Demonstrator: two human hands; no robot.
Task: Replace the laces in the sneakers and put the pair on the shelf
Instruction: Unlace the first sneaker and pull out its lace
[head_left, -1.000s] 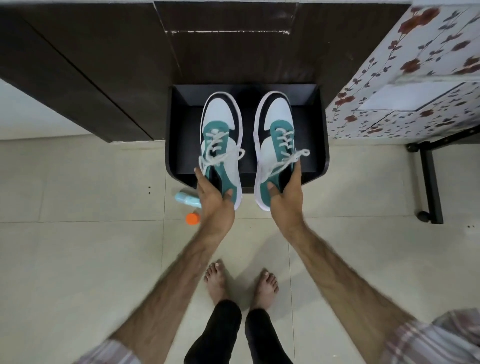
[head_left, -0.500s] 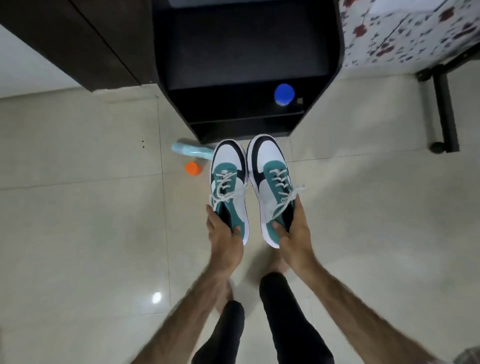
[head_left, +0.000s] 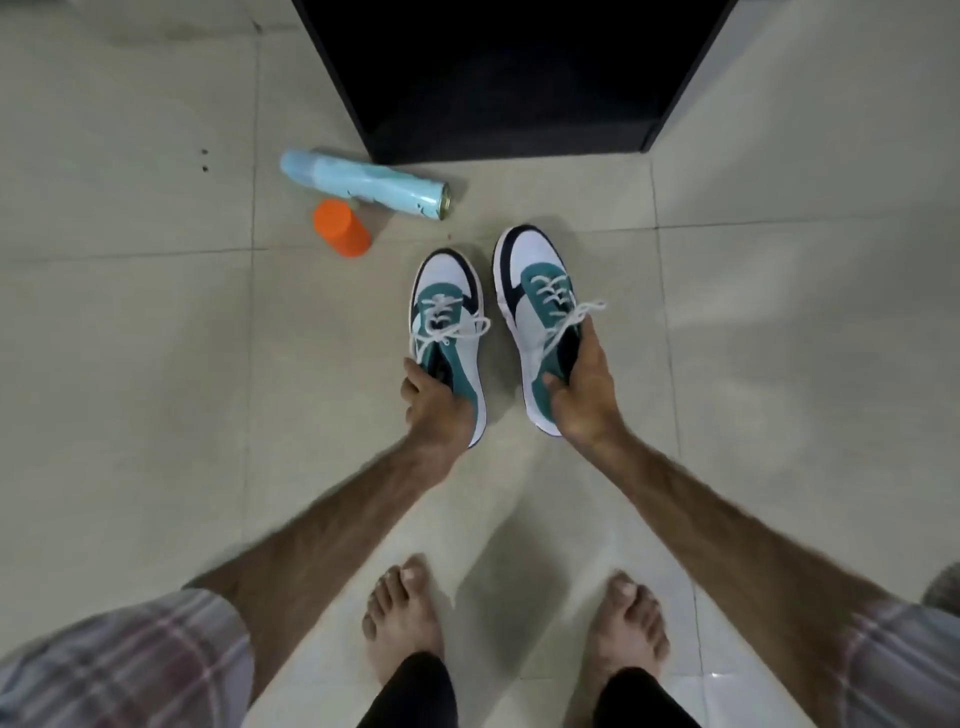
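Hands, left hand and right hand, each grip a laced sneaker.

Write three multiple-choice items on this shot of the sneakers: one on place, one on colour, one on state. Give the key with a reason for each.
1. Where does the pale blue spray can lie?
A. On the floor, left of the dark shelf unit
B. Inside the shelf unit
C. Between the person's feet

2. What colour is the small cap beside the can?
A. Green
B. Orange
C. White

3. How are the two sneakers held?
A. Both in one hand
B. One in each hand, gripped at the heel end
C. Neither is held

Key: 1 A, the can lies on its side on the tiles just left of the unit's corner. 2 B, the cap is bright orange. 3 B, the left hand grips the left sneaker and the right hand grips the right sneaker, each with fingers at the collar.
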